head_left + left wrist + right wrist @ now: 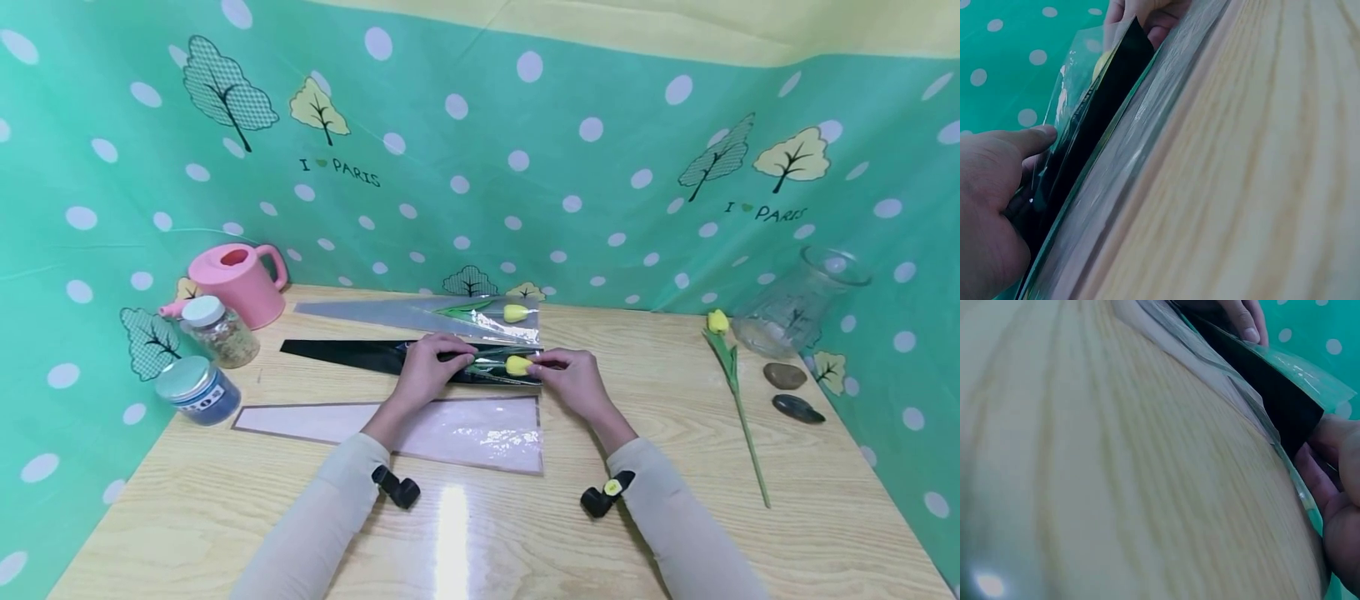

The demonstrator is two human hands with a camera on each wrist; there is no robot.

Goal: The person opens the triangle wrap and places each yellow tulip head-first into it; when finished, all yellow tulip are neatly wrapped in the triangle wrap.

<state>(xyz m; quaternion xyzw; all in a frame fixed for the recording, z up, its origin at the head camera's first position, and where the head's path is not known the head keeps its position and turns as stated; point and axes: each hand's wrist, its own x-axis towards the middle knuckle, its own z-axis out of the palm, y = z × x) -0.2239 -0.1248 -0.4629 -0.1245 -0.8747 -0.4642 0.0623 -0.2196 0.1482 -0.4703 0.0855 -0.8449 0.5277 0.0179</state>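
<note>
A black flower sleeve (352, 353) with a clear film front holds a yellow tulip (517, 366), its blossom near the wide end. My left hand (431, 367) grips the sleeve around the stem, thumb on the film, fingers partly hidden behind the black side. At the wide end, my right hand (576, 382) pinches the sleeve edge, fingertips right beside the blossom. In the right wrist view the black corner (1297, 415) hides part of those fingers. Behind lies a grey sleeve (375, 313) with another yellow tulip (515, 313) in it. A white sleeve (315, 421) with a brown border lies in front.
A pink watering can (243, 287), a jar of dried bits (225, 335) and a blue jar (202, 392) stand on the left. On the right are a loose tulip (738, 408), a glass vase (795, 308), a brown stone (784, 376) and a dark stone (797, 408). A dotted curtain (480, 208) hangs behind.
</note>
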